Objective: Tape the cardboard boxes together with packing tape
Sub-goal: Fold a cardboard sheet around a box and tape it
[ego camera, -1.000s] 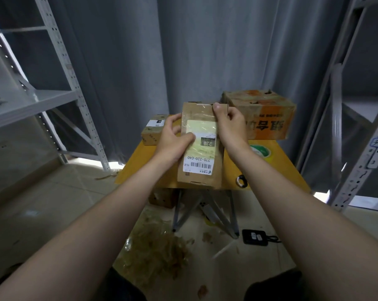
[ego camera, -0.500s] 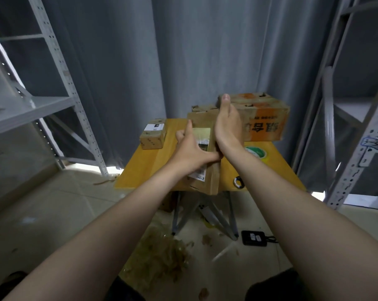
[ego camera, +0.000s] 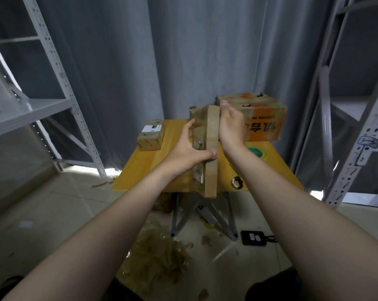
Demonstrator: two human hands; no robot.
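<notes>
Flat box point(ego camera: 212, 148) stands on edge over the table's point(ego camera: 144, 166) front middle, narrow brown side facing us. Its left face is glossy with clear tape, with a label edge showing. Our left hand point(ego camera: 188, 155) grips it, fingers on the left face and thumb hooked over the narrow side. Our right hand point(ego camera: 229, 127) presses flat on the right face, fingers straight up. Orange box point(ego camera: 264, 118) sits behind on the right, small box point(ego camera: 151, 137) at back left, and a green tape roll point(ego camera: 256, 151) just right of our wrist.
</notes>
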